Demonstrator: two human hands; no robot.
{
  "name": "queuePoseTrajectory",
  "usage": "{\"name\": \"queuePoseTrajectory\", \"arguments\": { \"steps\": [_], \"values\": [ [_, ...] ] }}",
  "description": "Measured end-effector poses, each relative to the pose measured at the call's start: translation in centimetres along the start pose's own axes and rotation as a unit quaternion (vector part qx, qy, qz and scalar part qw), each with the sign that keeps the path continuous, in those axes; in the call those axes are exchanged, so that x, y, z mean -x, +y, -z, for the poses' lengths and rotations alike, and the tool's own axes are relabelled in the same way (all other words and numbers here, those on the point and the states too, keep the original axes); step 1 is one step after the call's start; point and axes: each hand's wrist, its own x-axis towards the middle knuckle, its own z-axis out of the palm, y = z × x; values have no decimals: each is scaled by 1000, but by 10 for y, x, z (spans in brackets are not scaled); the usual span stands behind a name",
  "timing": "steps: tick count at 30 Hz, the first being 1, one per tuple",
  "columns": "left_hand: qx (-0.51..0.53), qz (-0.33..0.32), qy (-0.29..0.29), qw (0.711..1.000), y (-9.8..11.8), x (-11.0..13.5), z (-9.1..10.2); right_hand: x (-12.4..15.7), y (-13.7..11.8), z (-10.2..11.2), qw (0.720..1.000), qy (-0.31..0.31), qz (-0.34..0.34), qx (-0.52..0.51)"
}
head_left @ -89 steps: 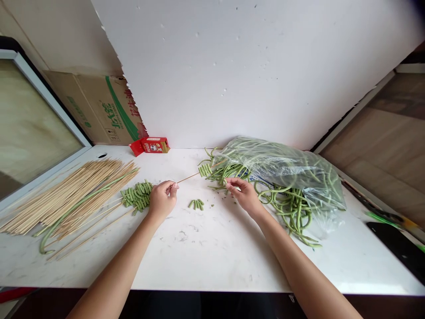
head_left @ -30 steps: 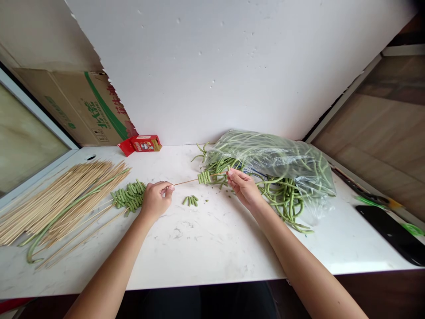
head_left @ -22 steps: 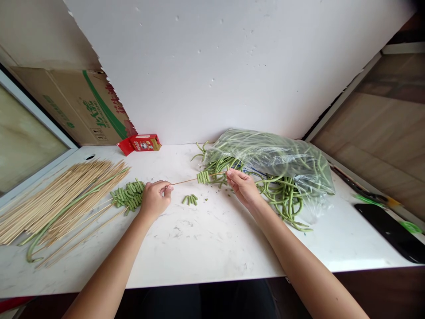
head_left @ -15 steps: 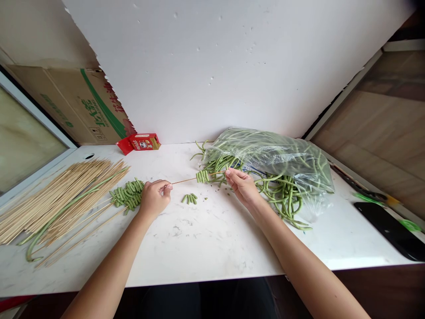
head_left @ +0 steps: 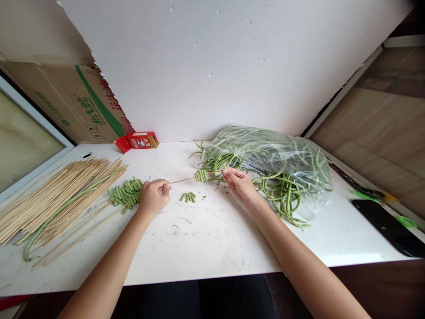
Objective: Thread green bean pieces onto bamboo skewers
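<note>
My left hand [head_left: 155,193] is closed around a thin wooden skewer [head_left: 182,180], which points right above the counter. Toward its far end, several short pieces of green bean [head_left: 201,175] are threaded side by side. At the skewer's tip, my right hand [head_left: 239,184] pinches one more short bean piece [head_left: 225,168] between thumb and fingers; whether the tip has pierced it I cannot tell. Below the skewer lie several loose cut pieces [head_left: 188,197]. Beside my left hand, finished rows of bean pieces [head_left: 125,193] sit on skewers, partly hidden by the hand.
Bare skewers [head_left: 63,190] are heaped at left, with a long bean [head_left: 63,212] across them. A clear plastic bag [head_left: 272,146] of long beans [head_left: 287,195] lies at back right. A red box [head_left: 143,140] stands by the wall. A black phone [head_left: 387,226] and scissors [head_left: 370,191] lie far right.
The view has shifted slightly. The bean piece in my right hand and the skewer's tip look a little closer together; both hands keep their grips.
</note>
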Motion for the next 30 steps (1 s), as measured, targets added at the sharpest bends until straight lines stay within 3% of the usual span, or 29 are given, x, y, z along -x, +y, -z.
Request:
{"name": "queuePoseTrajectory", "arguments": {
  "steps": [19, 30],
  "values": [
    [47, 20, -7, 999, -3, 2, 0, 5, -3, -6, 999, -9, 29, 11],
    [-37, -42, 50, 997, 1, 3, 0, 7, -3, -7, 1000, -12, 18, 7]
  ]
}}
